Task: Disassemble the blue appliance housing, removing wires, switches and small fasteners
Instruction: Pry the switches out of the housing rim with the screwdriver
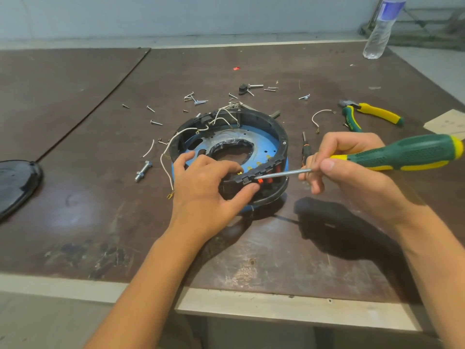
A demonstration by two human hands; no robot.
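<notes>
Blue appliance housing (pixel 264 144) lies flat on the table (pixel 75 122), near centre, open side up, with a black ring (pixel 278 125) seated around its rim. Left hand (pixel 206 187) holds the near wall of the ring: fingers curled over the top edge into the interior, thumb (pixel 247 191) pressed against the outer face, so the wall sits between thumb and fingers. Right hand (pixel 352 177) is closed round a green-and-yellow screwdriver (pixel 402 152), fingers wrapped near the front of the handle, thumb lying along it. The shaft runs leftward and the tip meets the ring's top edge just above the red switches (pixel 260 181), right beside the left thumb (exact contact point too small to resolve). White wires (pixel 219 119) loop across the far side of the ring; 1 trails over the left rim and down onto the table. Loose screws (pixel 198 100) are scattered behind the housing. A bolt (pixel 143 170) lies to its left, pliers (pixel 370 113) to the right rear, and a small second screwdriver (pixel 305 149) just beside the right fingers. Water bottle (pixel 380 28) stands at the far right corner.
</notes>
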